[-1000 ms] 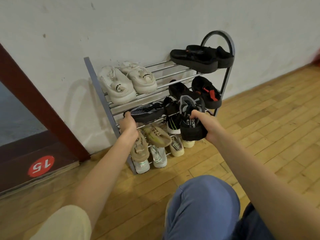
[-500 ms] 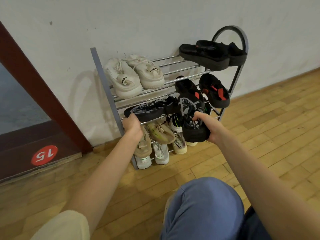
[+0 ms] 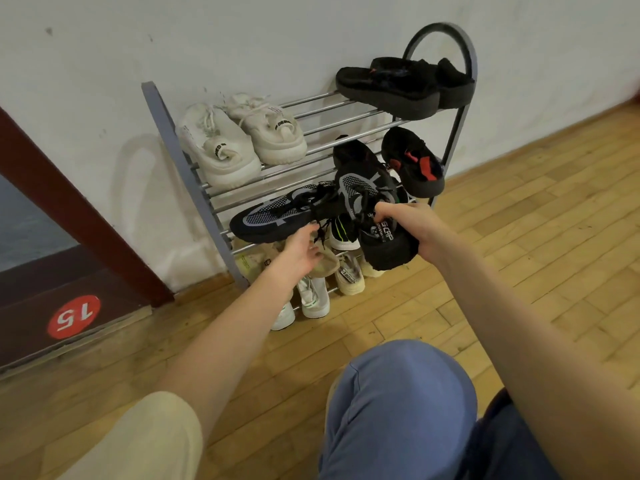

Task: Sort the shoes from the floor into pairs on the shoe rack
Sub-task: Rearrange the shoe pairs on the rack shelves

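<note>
Since half a second ago, the left hand (image 3: pixel 300 251) has been shifted right along the shelf, from the toe of the resting black knit sneaker (image 3: pixel 277 216) to beneath its laces, fingers loosely spread and nothing gripped. The matching sneaker (image 3: pixel 377 216) is gripped at the heel by the right hand (image 3: pixel 412 226), held before the shoe rack (image 3: pixel 194 174), apparently so the pair can be set side by side.
</note>
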### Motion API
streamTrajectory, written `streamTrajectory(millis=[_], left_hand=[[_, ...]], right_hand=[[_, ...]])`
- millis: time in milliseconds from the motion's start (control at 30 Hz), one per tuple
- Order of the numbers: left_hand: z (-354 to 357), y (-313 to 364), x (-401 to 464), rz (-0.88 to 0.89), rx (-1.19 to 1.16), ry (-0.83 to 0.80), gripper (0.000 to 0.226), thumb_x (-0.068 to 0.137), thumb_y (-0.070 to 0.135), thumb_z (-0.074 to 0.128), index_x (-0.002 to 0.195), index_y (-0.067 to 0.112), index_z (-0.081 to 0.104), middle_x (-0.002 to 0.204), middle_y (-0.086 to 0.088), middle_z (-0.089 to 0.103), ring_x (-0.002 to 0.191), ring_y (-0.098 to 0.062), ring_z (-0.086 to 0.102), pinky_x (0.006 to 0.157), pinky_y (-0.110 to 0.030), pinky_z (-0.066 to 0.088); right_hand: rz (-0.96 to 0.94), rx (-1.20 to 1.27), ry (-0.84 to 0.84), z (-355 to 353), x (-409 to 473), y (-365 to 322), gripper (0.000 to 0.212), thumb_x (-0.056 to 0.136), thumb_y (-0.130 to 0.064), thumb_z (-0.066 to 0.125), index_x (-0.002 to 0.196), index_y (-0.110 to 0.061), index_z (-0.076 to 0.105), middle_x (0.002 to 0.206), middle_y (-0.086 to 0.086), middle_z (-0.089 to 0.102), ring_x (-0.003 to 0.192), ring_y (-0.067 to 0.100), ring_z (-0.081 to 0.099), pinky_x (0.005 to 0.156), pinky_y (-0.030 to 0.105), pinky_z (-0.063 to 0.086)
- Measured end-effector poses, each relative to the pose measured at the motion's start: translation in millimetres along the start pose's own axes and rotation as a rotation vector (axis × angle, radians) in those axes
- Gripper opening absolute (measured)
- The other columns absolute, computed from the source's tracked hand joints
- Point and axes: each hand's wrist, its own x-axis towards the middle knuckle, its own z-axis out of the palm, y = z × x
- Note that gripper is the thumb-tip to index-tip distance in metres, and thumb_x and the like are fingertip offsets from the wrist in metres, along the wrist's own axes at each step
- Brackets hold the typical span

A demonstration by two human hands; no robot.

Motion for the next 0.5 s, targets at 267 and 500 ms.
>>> streamTrajectory(millis=[267, 500], left_hand=[[17.6, -7.6, 2.1, -0.035, 0.230, 0.011, 0.047, 0.093, 0.015, 0.058, 0.138, 0.010, 0.043, 0.142, -0.013, 0.044, 0.127, -0.028, 0.048, 0.096, -0.036, 0.045], [-4.9, -12.5, -2.9, 0.500, 0.500, 0.202, 0.026, 0.096, 0.024, 0.054, 0.114, 0.006, 0.059, 0.093, -0.003, 0.068, 0.084, -0.018, 0.067, 0.079, -0.031, 0.056]], right_hand=[[-0.015, -0.070, 0.036, -12.2, -4.0, -6.2, 0.030, 0.074, -0.011, 0.068, 0.103, -0.004, 0.066, 0.091, 0.010, 0.070, 0.074, 0.019, 0.067, 0.053, 0.021, 0.051], [0.001, -0.080, 0.051, -25.0, -1.2, -4.6, 0.036, 0.073, -0.012, 0.067, 0.108, -0.002, 0.066, 0.096, 0.012, 0.070, 0.077, 0.021, 0.067, 0.060, 0.025, 0.054]])
